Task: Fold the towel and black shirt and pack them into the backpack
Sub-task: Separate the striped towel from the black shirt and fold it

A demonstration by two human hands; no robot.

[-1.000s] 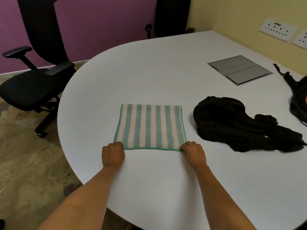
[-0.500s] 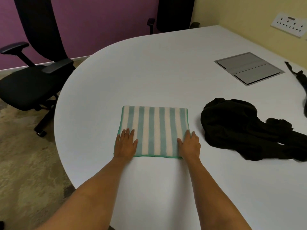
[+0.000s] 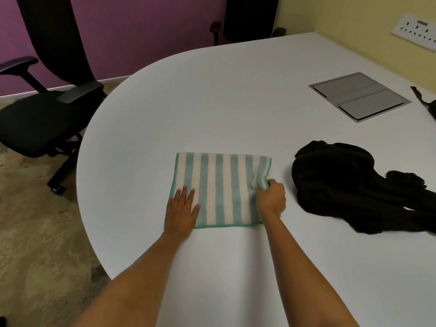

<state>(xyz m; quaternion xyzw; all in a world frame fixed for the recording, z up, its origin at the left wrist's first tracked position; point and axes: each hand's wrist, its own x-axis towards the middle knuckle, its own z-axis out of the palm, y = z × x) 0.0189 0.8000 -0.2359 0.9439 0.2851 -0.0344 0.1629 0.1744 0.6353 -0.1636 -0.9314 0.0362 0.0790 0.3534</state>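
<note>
Head view, step: the person is starting, as I judge it, a second fold on the striped towel (image 3: 221, 190), taking its 3 o'clock edge over towards 9 o'clock.
Head view, towel: it is lying flat as a near square on the white table (image 3: 236, 102), close to the person's own edge, with its stripes running from 12 to 6.
Head view, left grip: the left grip (image 3: 181, 211) is lying spread and flat on the towel's 8 o'clock corner, fingers straight, pressing the cloth down.
Head view, right grip: the right grip (image 3: 271, 199) is curling in and pinching the towel's edge at about 4 o'clock, and the cloth is puckering there.
Head view, doing it well: the flat palm should be anchoring its side while the pinched edge is lifting low and travelling straight across, so that the green hems are meeting and no layer is sliding.
Head view, black shirt (image 3: 349, 185): it is sitting crumpled at the towel's 3 o'clock, near but apart from it, untouched.
Head view, backpack: only a black strap (image 3: 422, 100) is showing at the table's 2 o'clock edge; I cannot tell if it belongs to the bag.
</note>
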